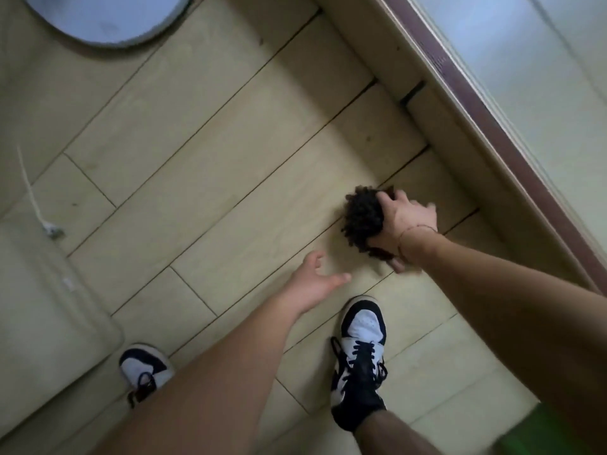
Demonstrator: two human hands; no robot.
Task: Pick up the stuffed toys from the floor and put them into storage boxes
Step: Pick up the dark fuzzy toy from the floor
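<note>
Low down, right hand (pixel 405 224) gripping dark toy (pixel 363 220)

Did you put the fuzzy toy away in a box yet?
Not yet. The right hand grips the dark curly stuffed toy down at the wooden floor. The left hand is open and holds nothing. No storage box shows here, so boxing the toy is still left.

Bare pale wood-plank floor (pixel 203 178) lies open ahead; a dark-brown-edged door threshold (pixel 486 133) bounds its right, a pale cushioned block (pixel 49 307) its left, a blue-grey round rug (pixel 108 18) far off
</note>
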